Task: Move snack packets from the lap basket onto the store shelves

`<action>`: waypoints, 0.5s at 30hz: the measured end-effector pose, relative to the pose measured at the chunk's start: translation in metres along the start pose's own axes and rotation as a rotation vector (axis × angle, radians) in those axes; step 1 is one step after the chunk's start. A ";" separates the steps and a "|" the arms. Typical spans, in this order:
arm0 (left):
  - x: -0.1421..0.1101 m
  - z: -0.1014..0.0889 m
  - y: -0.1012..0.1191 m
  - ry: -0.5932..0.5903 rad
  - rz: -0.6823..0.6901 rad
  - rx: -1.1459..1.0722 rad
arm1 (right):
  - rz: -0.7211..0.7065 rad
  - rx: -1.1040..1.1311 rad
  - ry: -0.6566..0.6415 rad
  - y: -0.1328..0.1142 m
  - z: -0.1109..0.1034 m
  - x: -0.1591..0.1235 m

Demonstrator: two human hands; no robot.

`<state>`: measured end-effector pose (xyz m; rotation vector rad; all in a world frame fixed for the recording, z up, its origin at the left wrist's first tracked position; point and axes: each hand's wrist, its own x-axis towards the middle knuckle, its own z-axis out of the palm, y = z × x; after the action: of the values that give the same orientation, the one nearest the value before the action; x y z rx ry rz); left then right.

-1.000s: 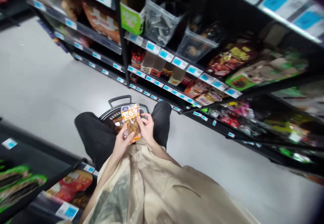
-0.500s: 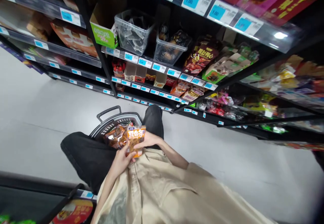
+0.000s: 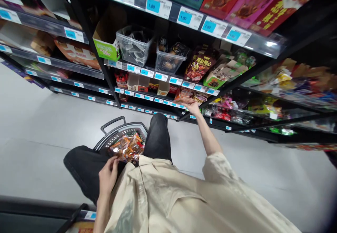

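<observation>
My right hand (image 3: 187,104) is stretched out to a low shelf, its fingers extended at the price strip, just in front of an orange snack box (image 3: 183,93). Nothing shows in it, though its palm side is partly hidden. Beside the basket my left hand (image 3: 108,174) rests over my thigh, fingers loosely bent and no packet visible in them. Between my knees stands a dark shopping basket (image 3: 106,142) with its handle up. Several shiny orange and brown snack packets (image 3: 128,147) lie in it, near my left fingertips.
Black shelving (image 3: 107,82) with blue-and-white price tags runs ahead. On it stand a clear plastic bin (image 3: 135,47), a second clear bin (image 3: 170,61), a green box (image 3: 106,50) and dark red bags (image 3: 198,66). An upper shelf edge (image 3: 173,13) juts out above.
Both hands held an orange snack packet over the basket; now neither visibly holds it. My right hand has moved forward and right to the shelf. My left hand has drawn left.
</observation>
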<state>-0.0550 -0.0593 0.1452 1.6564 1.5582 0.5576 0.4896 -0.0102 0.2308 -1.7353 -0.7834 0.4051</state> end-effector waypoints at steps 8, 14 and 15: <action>0.000 -0.025 -0.047 0.319 -0.128 -0.025 | 0.019 -0.204 0.086 0.041 -0.023 0.082; -0.001 -0.015 -0.047 0.300 -0.060 0.087 | -0.003 -0.260 0.042 0.049 -0.025 0.092; -0.001 -0.014 -0.047 0.299 -0.050 0.092 | 0.005 -0.272 0.017 0.051 -0.027 0.093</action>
<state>-0.0957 -0.0597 0.1170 1.6539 1.8587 0.7445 0.5882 0.0270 0.2021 -1.9906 -0.8529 0.2968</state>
